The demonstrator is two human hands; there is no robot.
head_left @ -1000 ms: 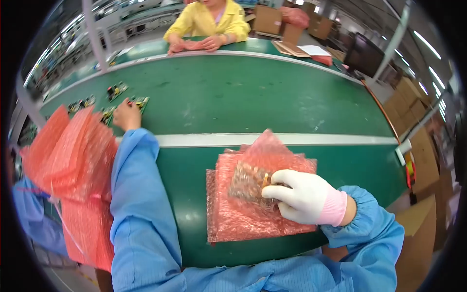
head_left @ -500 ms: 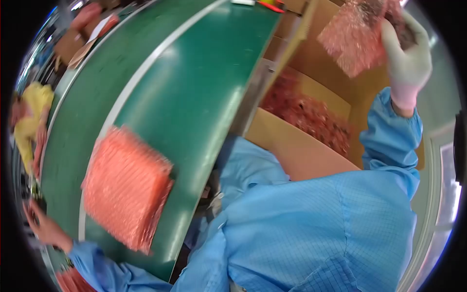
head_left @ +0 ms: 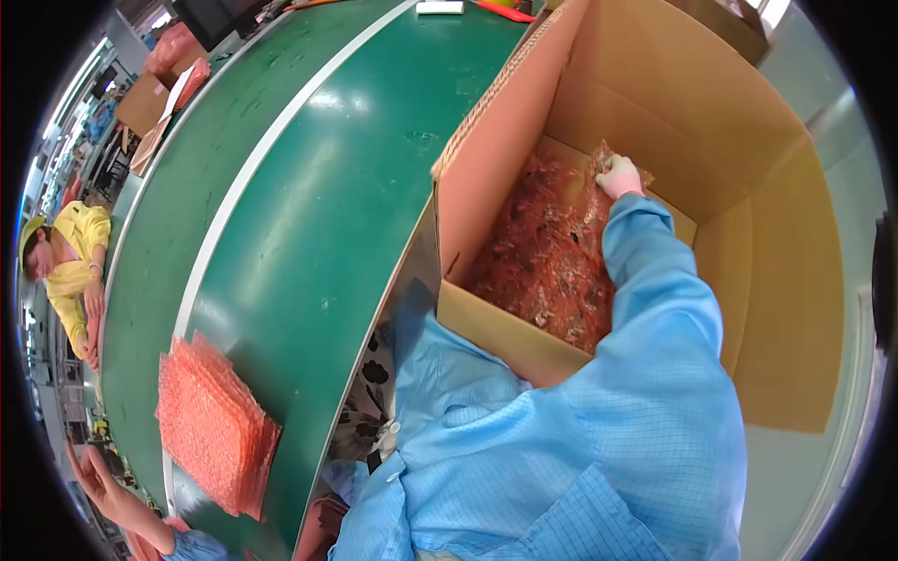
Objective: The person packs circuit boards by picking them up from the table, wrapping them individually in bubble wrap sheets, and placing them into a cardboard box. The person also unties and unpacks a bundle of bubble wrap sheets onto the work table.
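My right hand [head_left: 621,178], in a white glove with a pink cuff, reaches deep into a large cardboard box [head_left: 505,327]. Its fingers are closed on a pink bubble-wrap package [head_left: 603,159] near the far inner corner. Many similar wrapped packages [head_left: 552,252] cover the box floor, dark parts showing through. At the lower left, my bare left hand [head_left: 108,491] is raised over the bench edge, fingers spread and holding nothing. Close to it are small green circuit boards [head_left: 101,430]. A stack of pink bubble-wrap bags [head_left: 210,425] lies on the green bench [head_left: 318,196].
A person in yellow [head_left: 79,252] sits across the bench, their hands at its far edge. A white strip [head_left: 248,168] runs along the bench. A white block [head_left: 440,7] and a red-handled tool [head_left: 505,11] lie at its end. Cardboard boxes [head_left: 143,103] stand behind.
The view has turned right toward the box. My right hand has carried the package from the bag stack down into the box. My left hand has left the circuit boards and opened.
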